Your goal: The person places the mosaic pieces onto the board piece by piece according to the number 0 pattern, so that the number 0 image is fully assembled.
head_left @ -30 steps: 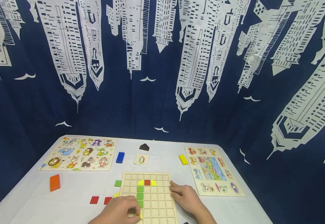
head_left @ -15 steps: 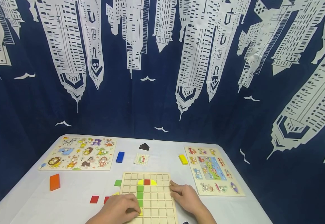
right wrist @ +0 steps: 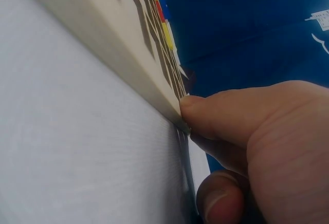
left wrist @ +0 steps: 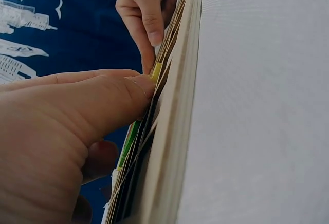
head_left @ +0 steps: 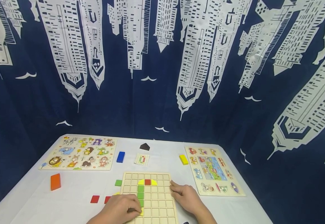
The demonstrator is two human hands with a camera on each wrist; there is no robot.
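In the head view my left hand point(head_left: 118, 209) is low over the left part of the wooden grid board point(head_left: 162, 203). Its thumb and finger pinch a yellow tile point(head_left: 141, 213) in the cell below a column of three green square tiles point(head_left: 141, 195). The left wrist view shows that yellow tile point(left wrist: 157, 70) right at the thumb tip. Above the column, a red square tile point(head_left: 147, 182) lies between two yellow rounded tiles point(head_left: 154, 182). My right hand point(head_left: 187, 197) touches the board's right edge with its thumb and extended finger; the right wrist view shows a fingertip against the rim.
Left of the board lie red tiles point(head_left: 95, 199), a green tile point(head_left: 118, 183) and a partly hidden yellow one. A small pattern card point(head_left: 141, 159) sits behind it, near blue point(head_left: 120, 157), yellow point(head_left: 183, 159) and orange blocks point(head_left: 55, 182). Picture puzzles point(head_left: 78, 152) flank both sides.
My left hand has lowered the yellow tile from a tilted hold to near flat in the cell under the green column. The right hand has stayed at the board's edge.
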